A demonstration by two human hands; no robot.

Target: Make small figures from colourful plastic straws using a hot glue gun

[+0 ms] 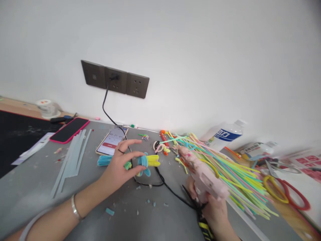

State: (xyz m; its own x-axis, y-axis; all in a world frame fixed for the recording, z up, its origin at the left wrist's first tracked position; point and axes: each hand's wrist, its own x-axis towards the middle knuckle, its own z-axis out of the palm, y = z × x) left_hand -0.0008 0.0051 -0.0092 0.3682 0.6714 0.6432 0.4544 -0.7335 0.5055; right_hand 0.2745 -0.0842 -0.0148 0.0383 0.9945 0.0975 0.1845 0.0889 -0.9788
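My left hand point(119, 167) pinches a small pipe-cleaner figure point(143, 161) between thumb and fingers. The figure has a light blue wound band, a yellow bundle pointing right and blue loops below; a thicker blue bundle point(104, 160) shows on the other side of my hand. What joins the two is hidden by my fingers. A pink hot glue gun point(204, 175) is gripped in my right hand point(213, 207), its nozzle pointing up and left, apart from the figure. From the glue gun, a black cord point(173, 193) runs across the grey mat toward the wall.
Glue sticks point(72, 157) and a pink-cased phone point(70, 130) lie left; another phone point(111, 140) shows a timer. Loose pipe cleaners point(233, 177) spread right, near scissors point(286, 192) and a white bottle point(224, 134). A socket panel point(95, 75) is on the wall.
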